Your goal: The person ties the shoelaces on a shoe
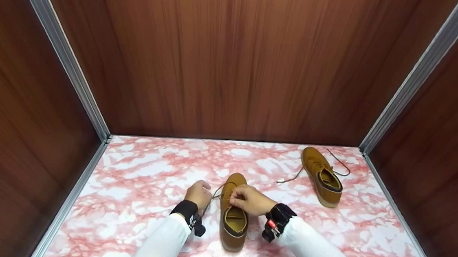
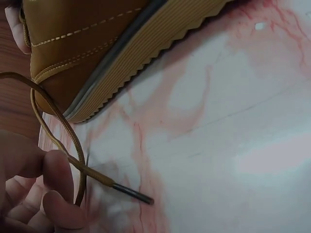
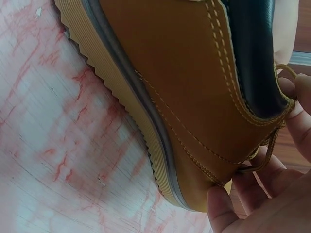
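Note:
A tan-brown lace-up shoe (image 1: 233, 240) stands upright on its sole in the middle, toe pointing away from me. To its left, my left hand (image 1: 198, 194) pinches a brown shoelace (image 2: 99, 177) between thumb and forefinger. The lace's dark tip (image 2: 133, 193) sticks out past the fingers in the left wrist view. On the other side, my right hand (image 1: 252, 200) reaches over the lacing by the shoe's opening. There its thumb and forefinger pinch the lace near the dark padded collar (image 3: 255, 58), while other fingers touch the shoe's side.
A second matching shoe (image 1: 323, 179) stands at the back right, its loose laces (image 1: 290, 180) spread to both sides. The surface (image 1: 144, 220) has a pink and white marbled pattern. Brown wood-look panels (image 1: 234, 63) with metal edge strips (image 1: 75, 61) enclose it.

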A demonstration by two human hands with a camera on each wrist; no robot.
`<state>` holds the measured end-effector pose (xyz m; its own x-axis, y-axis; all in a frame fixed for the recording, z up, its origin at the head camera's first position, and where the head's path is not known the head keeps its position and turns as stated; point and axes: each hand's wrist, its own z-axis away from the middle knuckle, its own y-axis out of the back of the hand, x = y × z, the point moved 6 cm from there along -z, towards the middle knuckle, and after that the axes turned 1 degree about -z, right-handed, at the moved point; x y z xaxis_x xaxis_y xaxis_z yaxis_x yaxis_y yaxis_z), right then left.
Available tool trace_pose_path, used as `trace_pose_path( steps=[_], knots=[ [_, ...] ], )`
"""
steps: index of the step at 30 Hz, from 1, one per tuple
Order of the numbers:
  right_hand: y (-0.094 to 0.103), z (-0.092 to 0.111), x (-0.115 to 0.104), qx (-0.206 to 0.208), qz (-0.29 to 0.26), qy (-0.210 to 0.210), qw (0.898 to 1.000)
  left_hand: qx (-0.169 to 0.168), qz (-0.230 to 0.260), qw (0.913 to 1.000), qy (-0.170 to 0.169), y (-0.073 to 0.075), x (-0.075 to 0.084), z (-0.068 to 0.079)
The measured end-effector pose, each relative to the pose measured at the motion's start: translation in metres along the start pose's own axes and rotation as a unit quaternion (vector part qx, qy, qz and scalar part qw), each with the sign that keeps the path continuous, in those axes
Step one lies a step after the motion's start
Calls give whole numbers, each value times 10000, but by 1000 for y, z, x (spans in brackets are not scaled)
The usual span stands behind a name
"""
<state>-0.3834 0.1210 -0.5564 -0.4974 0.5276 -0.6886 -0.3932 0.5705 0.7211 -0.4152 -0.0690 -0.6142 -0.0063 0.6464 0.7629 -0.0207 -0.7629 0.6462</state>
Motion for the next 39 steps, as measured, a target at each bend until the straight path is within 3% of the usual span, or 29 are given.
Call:
trace_pose_path(
  steps=[4,9,13,31,39],
  knots=[
    [0,1,0,-7,51,-68,10000,-54,81,10000,19,-3,2,0],
    [0,4,0,12,26,-139,9999,-56,-261,9994,-221,-7,3,0],
    [1,3,-1,2,-21,-155,9999,-159,-365,9990,-208,-7,1,1],
    [4,1,5,74,-680,-831,9942,-16,-186,9997,-187,15,5,4],
    [7,-3,6,350,-814,-1035,9907,82,230,9986,-462,27,18,9]
  ],
)
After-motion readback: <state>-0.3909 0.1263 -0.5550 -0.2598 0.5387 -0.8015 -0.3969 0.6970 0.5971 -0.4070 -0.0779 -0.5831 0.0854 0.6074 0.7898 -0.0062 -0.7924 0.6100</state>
